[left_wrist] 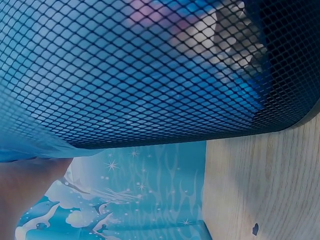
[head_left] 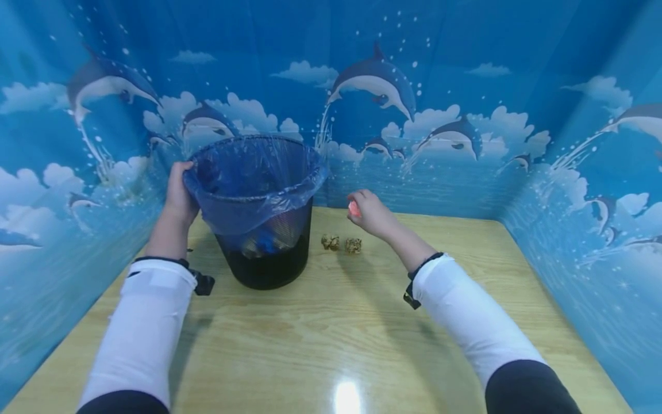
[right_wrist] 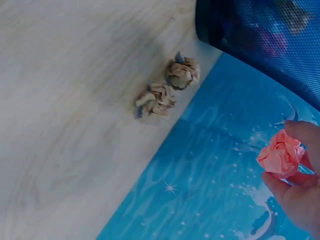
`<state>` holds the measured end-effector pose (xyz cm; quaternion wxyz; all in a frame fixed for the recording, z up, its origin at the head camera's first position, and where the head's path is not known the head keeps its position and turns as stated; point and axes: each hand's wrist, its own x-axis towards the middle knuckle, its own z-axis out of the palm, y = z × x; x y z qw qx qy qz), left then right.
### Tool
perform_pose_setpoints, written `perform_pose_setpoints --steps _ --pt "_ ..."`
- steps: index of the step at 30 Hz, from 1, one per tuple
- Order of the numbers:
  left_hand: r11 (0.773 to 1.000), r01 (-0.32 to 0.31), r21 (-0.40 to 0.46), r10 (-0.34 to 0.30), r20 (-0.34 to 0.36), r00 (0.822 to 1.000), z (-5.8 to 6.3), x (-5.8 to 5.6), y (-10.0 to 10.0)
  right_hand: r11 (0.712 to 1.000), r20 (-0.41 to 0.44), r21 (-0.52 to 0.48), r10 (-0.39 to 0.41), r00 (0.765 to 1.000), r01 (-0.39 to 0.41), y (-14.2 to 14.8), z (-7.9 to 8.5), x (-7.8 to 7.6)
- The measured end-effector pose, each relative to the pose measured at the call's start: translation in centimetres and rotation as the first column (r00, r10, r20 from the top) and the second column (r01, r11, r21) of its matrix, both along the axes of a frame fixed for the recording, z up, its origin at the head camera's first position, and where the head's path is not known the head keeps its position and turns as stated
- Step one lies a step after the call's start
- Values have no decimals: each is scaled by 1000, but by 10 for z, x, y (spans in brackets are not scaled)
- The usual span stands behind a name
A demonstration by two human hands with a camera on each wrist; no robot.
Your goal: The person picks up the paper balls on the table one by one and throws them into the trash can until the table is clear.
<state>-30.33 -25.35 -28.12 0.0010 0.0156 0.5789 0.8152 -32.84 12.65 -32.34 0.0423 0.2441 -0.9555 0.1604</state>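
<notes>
A black mesh wastebasket (head_left: 271, 261) lined with a blue plastic bag (head_left: 248, 210) stands on the table, left of centre in the head view. At its left rim my left hand (head_left: 181, 192) grips the edge and the bag. Crumpled pieces (left_wrist: 235, 45) show through the mesh in the left wrist view. My right hand (head_left: 373, 214) pinches a pink crumpled paper ball (right_wrist: 281, 156) between thumb and fingers, raised above the table to the right of the basket. Below that hand lie two brown crumpled paper balls, one (head_left: 330, 242) nearer the basket and the other (head_left: 354, 245) beside it.
The light wooden tabletop (head_left: 289, 345) runs up to a blue dolphin-print curtain (head_left: 445, 178) at the back and both sides. A small dark speck (left_wrist: 255, 229) lies on the wood left of the basket.
</notes>
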Motion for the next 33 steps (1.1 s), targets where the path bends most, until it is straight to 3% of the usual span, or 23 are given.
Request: perform_pose_setpoints --steps 12,33 --pt "1000 -8 -6 8 44 999 0 -1 -1 997 9 -57 -45 999 46 0 34 -2" --pt "1000 -17 8 17 42 999 1 -2 -1 981 -107 -182 -89 990 69 -8 94 2"
